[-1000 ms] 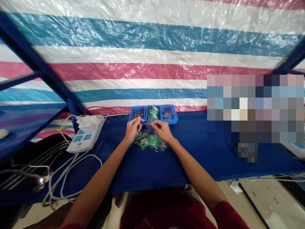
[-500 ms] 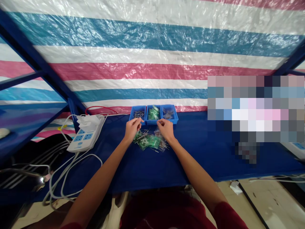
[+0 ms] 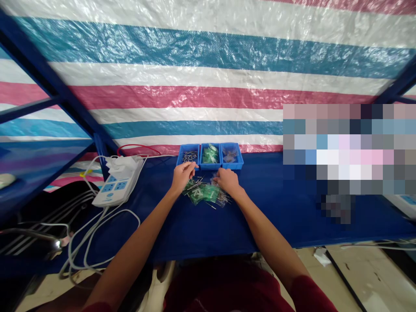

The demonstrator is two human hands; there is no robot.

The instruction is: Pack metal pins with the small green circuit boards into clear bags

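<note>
While a mixed pile point(image 3: 204, 193) lies on the table point(image 3: 273, 212), work looks partway: left tray point(image 3: 189, 147) has metal pins point(image 3: 190, 157), middle tray point(image 3: 210, 167) green packets point(image 3: 210, 154), right tray point(image 3: 232, 166) clear packets point(image 3: 230, 155). Pile's left over. Left hand point(image 3: 182, 177) beside it, fingertips narrow; right hand point(image 3: 228, 180) over its right side, fingers curled; can't tell if either holds anything.

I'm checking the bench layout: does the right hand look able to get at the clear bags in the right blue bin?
Probably yes: the right hand is near the front of the right blue bin, whose top is open, and nothing visible covers the clear bags.
</note>
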